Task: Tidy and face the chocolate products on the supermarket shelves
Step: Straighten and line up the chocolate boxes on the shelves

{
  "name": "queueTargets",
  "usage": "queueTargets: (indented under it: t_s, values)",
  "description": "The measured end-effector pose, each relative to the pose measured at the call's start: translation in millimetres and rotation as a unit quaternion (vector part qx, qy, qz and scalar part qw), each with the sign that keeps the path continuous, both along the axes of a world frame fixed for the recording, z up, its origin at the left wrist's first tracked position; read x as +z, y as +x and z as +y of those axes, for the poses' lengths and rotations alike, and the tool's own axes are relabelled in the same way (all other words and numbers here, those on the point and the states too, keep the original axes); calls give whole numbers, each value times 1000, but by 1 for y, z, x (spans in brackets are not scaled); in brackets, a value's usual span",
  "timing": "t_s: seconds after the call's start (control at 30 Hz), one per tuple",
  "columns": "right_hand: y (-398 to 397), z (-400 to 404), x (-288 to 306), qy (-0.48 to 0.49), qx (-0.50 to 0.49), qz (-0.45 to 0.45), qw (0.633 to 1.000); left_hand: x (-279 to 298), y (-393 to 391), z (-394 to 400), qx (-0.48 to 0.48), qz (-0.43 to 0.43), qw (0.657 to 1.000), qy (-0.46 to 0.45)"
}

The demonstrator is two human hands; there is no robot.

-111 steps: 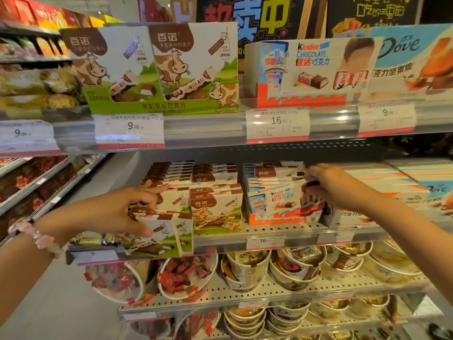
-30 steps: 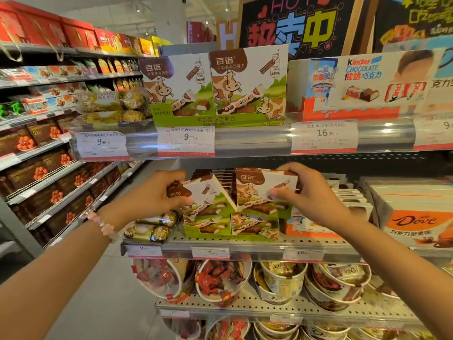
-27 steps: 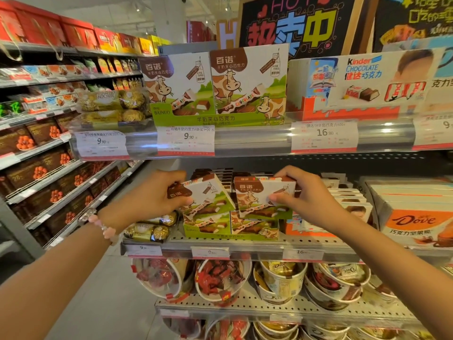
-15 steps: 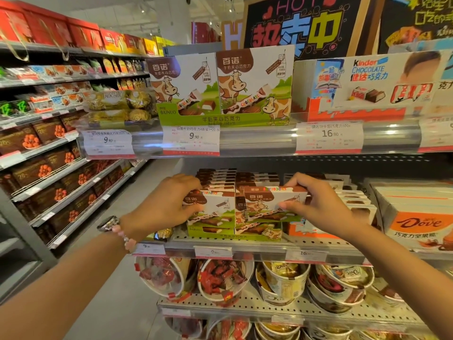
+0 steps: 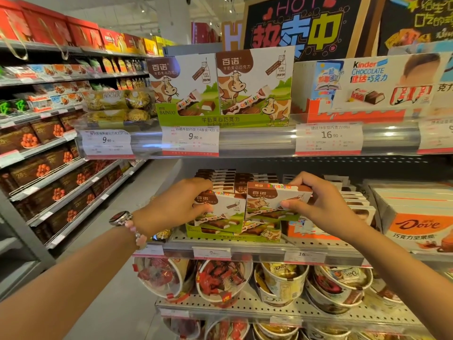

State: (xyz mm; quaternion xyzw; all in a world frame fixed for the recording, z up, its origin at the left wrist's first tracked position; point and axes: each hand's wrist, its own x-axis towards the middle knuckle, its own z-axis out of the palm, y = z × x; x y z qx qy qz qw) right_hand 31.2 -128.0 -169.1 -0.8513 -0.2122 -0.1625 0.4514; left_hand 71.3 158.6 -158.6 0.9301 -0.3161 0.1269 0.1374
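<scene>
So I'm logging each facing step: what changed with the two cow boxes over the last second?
The left hand has brought its tilted cow box upright, front facing out. The right hand has lowered its cow box level beside it, above the green tray. Both hands keep gripping their boxes, neither let go. The stacks behind, the Dove boxes and the price tags look unchanged.

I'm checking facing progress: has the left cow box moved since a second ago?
Yes. The left cow box in the left hand went from tilted to upright, squarer above the green display tray.
</scene>
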Motion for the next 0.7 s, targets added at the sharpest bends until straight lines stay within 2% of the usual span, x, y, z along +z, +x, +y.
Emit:
queueTargets:
  t_s: [0.23,0.4,0.57,0.7]
  values:
    - [-1,-4,0,3,9,0,1000,-5,-6,7,-17,46,999,-22]
    - [3,3,-6,11,25,19,999,-11,-1,12,7,62,998,-14]
    - [3,15,-10,30,24,-8,999,-24,1,17,7,-32,999,34]
    - [7,25,-22,-21,19,-36,999,-26,5,25,1,-140,987,76]
